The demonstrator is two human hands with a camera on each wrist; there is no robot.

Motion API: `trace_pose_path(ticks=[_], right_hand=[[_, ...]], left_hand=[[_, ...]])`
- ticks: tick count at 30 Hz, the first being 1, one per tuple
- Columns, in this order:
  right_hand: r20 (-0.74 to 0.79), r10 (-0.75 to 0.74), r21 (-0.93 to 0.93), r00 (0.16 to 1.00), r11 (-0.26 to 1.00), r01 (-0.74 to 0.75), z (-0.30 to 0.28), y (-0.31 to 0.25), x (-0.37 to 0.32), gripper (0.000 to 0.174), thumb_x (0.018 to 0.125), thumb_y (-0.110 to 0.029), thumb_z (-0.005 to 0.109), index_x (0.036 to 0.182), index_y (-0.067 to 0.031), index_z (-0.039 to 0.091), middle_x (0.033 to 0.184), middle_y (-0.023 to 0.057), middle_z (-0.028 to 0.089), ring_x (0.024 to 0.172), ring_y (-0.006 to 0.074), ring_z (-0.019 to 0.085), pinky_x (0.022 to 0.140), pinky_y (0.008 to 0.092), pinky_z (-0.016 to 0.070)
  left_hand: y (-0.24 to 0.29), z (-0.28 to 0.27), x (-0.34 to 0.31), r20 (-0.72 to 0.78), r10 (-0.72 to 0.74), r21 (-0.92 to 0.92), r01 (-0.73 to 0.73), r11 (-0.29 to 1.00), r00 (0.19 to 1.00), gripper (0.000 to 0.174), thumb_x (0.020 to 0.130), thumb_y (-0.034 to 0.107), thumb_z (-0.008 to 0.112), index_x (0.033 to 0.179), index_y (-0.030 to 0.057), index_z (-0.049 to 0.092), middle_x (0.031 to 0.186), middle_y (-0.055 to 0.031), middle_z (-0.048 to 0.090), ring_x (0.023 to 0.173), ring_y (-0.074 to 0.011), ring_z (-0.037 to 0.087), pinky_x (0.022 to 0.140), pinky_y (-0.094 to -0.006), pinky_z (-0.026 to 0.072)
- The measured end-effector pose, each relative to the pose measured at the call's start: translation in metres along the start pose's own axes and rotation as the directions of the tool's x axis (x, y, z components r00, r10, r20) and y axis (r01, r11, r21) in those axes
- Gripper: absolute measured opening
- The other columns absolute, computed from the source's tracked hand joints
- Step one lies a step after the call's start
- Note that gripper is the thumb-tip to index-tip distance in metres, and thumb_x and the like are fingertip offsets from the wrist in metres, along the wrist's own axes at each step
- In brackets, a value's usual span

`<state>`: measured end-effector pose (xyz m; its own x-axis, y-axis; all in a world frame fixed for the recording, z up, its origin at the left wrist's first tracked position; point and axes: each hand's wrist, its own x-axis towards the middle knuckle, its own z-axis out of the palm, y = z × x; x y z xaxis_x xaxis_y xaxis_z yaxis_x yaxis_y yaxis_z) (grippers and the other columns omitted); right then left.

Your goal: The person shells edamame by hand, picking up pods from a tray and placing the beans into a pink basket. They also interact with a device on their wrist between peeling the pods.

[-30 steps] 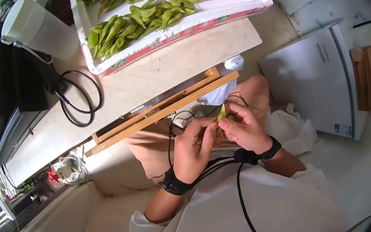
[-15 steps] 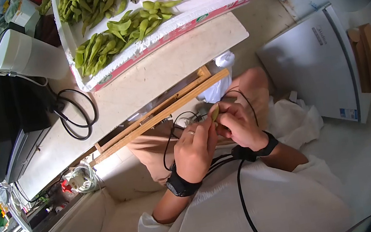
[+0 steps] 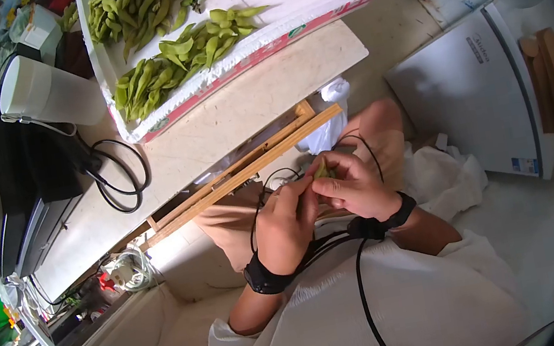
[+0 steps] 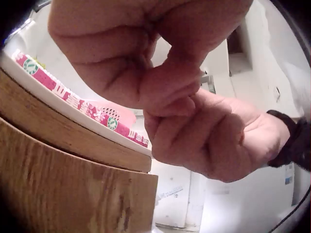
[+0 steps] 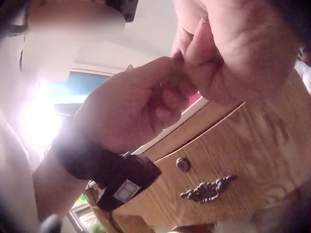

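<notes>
One green pod (image 3: pixel 320 168) showed in the head view, pinched between the thumb and curled fingers of the right hand (image 3: pixel 359 189). Its long axis ran roughly away from the person's body, a little aslant, with the far tip poking out past the thumb. The left hand (image 3: pixel 282 226) was close in on the other side, its fingertips just beside the pod's near end; whether they gripped it too, I couldn't tell. By my reckoning the right hand had the firmer claim. More pods (image 3: pixel 160 75) lay well apart, in the foam tray (image 3: pixel 285 41) on the tabletop.

In the left wrist view, both hands' curled fingers met, hiding the pod.

From the right wrist, the fingertips crowded together beside the drawer front (image 5: pixel 257 145); I couldn't make out the pod there either.
</notes>
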<state>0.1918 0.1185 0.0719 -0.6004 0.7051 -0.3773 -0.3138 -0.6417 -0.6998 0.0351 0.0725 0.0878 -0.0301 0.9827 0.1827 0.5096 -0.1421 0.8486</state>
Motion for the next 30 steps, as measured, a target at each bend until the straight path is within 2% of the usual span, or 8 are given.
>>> trace_pose_path(ticks=[5, 7, 10, 12, 19, 25, 27, 30], right_hand=[[0.049, 0.004, -0.095, 0.999, 0.995, 0.001, -0.006, -0.011, 0.002, 0.016, 0.09, -0.011, 0.059, 0.104, -0.0042, 0.057, 0.079, -0.0043, 0.054, 0.058, -0.0008, 0.04, 0.047, 0.0151, 0.0333], [0.08, -0.008, -0.176, 0.997, 0.984, 0.022, -0.008, -0.013, 0.002, 0.016, 0.09, -0.008, 0.058, 0.105, -0.0039, 0.057, 0.08, -0.004, 0.054, 0.059, -0.0007, 0.041, 0.048, 0.0151, 0.034], [0.023, 0.022, -0.212, 0.999, 0.977, -0.016, -0.009, -0.01, 0.004, 0.017, 0.09, -0.005, 0.052, 0.105, -0.0026, 0.059, 0.079, -0.0033, 0.056, 0.059, -0.0002, 0.043, 0.048, 0.0157, 0.0355], [-0.118, 0.093, -0.226, 0.989, 0.967, -0.118, -0.009, -0.007, 0.005, 0.019, 0.091, -0.006, 0.047, 0.104, -0.0013, 0.06, 0.078, -0.0028, 0.057, 0.059, 0.0004, 0.044, 0.048, 0.0158, 0.0363], [-0.09, 0.068, -0.062, 0.994, 0.995, -0.074, -0.014, -0.006, -0.001, 0.021, 0.092, -0.008, 0.045, 0.105, -0.0014, 0.061, 0.075, -0.0012, 0.057, 0.056, 0.0021, 0.043, 0.046, 0.0155, 0.0325], [-0.073, 0.127, 0.0, 0.989, 0.992, -0.127, 0.003, -0.001, -0.008, 0.024, 0.096, -0.026, 0.052, 0.1, -0.003, 0.059, 0.077, -0.0013, 0.053, 0.058, 0.002, 0.04, 0.046, 0.0157, 0.0299], [0.146, 0.139, 0.079, 0.98, 0.985, -0.151, 0.008, 0.005, -0.008, 0.028, 0.094, -0.034, 0.054, 0.095, -0.0058, 0.054, 0.077, -0.0021, 0.051, 0.059, 0.0018, 0.04, 0.045, 0.0157, 0.029], [0.118, 0.058, 0.055, 0.991, 0.996, -0.065, 0.02, 0.021, -0.005, 0.028, 0.094, -0.038, 0.052, 0.092, -0.0095, 0.052, 0.072, -0.005, 0.048, 0.056, 0.0009, 0.04, 0.045, 0.0157, 0.028]], left_hand=[[0.006, -0.001, 0.003, 0.01, -0.066, -0.067, 0.066, 0.996, 0.998, 0.018, 0.08, 0.0, 0.064, 0.097, 0.0017, 0.059, 0.076, -0.0142, 0.062, 0.069, -0.0308, 0.062, 0.06, -0.038, 0.0495], [0.002, 0.001, 0.001, -0.005, -0.014, 0.023, 0.014, 1.0, 1.0, 0.016, 0.081, 0.001, 0.064, 0.097, 0.0005, 0.061, 0.08, -0.0145, 0.064, 0.068, -0.0245, 0.063, 0.062, -0.0309, 0.0493], [0.001, 0.003, 0.0, 0.029, 0.082, 0.148, -0.085, 0.985, 0.996, 0.016, 0.08, 0.0, 0.064, 0.096, 0.0005, 0.06, 0.078, -0.0146, 0.063, 0.067, -0.028, 0.062, 0.061, -0.0338, 0.0491], [0.003, 0.003, 0.0, 0.034, 0.095, 0.166, -0.099, 0.981, 0.995, 0.017, 0.079, -0.001, 0.064, 0.095, 0.0005, 0.06, 0.077, -0.015, 0.062, 0.067, -0.0293, 0.061, 0.06, -0.0351, 0.0489], [-0.002, 0.001, 0.001, -0.036, 0.093, 0.18, -0.085, 0.98, 0.995, 0.021, 0.078, 0.0, 0.065, 0.098, 0.0013, 0.058, 0.074, -0.0143, 0.06, 0.064, -0.0292, 0.06, 0.056, -0.0381, 0.0482], [-0.002, 0.0, 0.006, -0.21, 0.102, 0.116, -0.079, 0.99, 0.972, 0.024, 0.077, -0.005, 0.065, 0.1, 0.0005, 0.059, 0.078, -0.0134, 0.06, 0.067, -0.0269, 0.058, 0.056, -0.0341, 0.0457], [-0.006, 0.007, 0.002, -0.242, 0.1, 0.089, -0.08, 0.993, 0.965, 0.025, 0.076, -0.005, 0.065, 0.101, 0.0002, 0.059, 0.084, -0.0116, 0.061, 0.071, -0.0256, 0.058, 0.061, -0.0333, 0.0452], [-0.003, 0.017, -0.002, -0.255, 0.149, 0.068, -0.137, 0.988, 0.955, 0.026, 0.08, -0.003, 0.064, 0.105, -0.0009, 0.057, 0.089, -0.0122, 0.063, 0.076, -0.0254, 0.059, 0.069, -0.0322, 0.0454]])
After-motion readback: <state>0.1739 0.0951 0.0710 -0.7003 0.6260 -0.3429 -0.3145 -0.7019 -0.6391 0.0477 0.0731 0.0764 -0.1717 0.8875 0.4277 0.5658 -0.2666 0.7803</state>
